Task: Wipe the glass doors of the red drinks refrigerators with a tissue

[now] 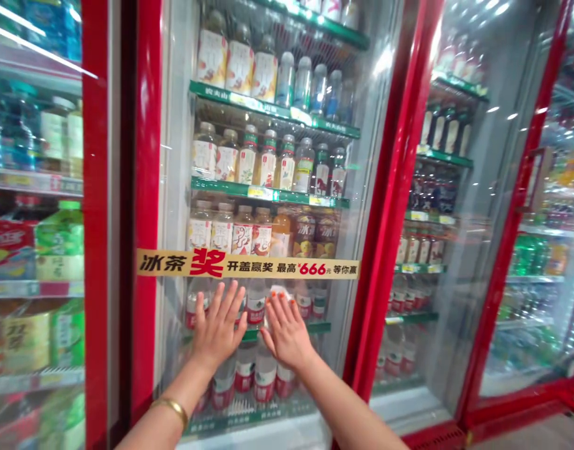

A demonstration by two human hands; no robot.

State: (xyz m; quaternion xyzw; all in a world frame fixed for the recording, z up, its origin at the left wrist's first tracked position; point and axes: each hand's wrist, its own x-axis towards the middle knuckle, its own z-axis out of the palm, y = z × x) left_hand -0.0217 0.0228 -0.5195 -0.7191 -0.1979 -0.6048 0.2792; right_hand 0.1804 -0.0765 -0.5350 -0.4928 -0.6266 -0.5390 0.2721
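My left hand (pixel 221 325) is raised with its fingers spread, palm toward the glass door (pixel 174 187) of a red-framed drinks fridge. My right hand (pixel 287 330) lies flat beside it, fingers stretched out, over a white tissue or cloth (pixel 282 291) that shows past its fingertips and left edge. Both hands appear to rest on the glass, just below a yellow strip (pixel 249 265) with black and red lettering. Behind the door stand bottles with red and white labels (pixel 256 306), partly hidden by my hands.
Shelves of bottles (pixel 268 162) fill the fridge behind the glass. A red door frame (pixel 385 187) runs up the right side, and another fridge (pixel 436 250) stands beyond it. More drinks (pixel 59 237) sit behind a red frame (pixel 95 250) at left.
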